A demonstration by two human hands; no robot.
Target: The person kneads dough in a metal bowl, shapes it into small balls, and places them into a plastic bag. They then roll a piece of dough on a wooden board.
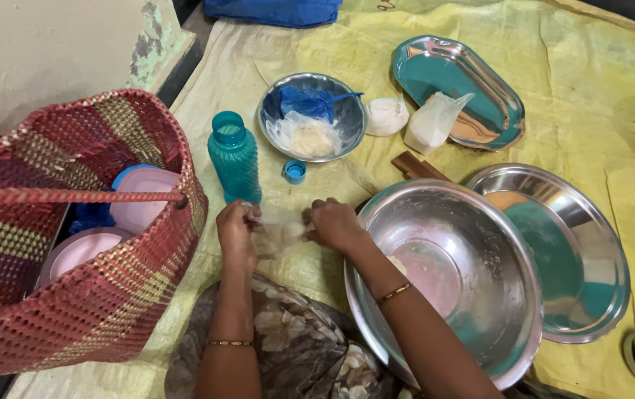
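Observation:
Both my hands are closed on a small clear plastic bag [282,227] holding something pale, just above the yellow mat. My left hand [236,229] pinches its left side, and my right hand [336,224] grips its right side. A teal plastic bottle [234,157] stands uncapped right behind my left hand, its blue cap [295,171] lying on the mat beside it. A large steel bowl [480,244] sits under my right forearm with a small pale lump inside.
A red woven basket [110,295] with pink lidded containers stands at the left. Behind lie a small steel bowl [273,111] with bags, a white lump [387,116], a clear bag of powder [432,122], an oval steel tray [494,89] and a round steel plate [591,251].

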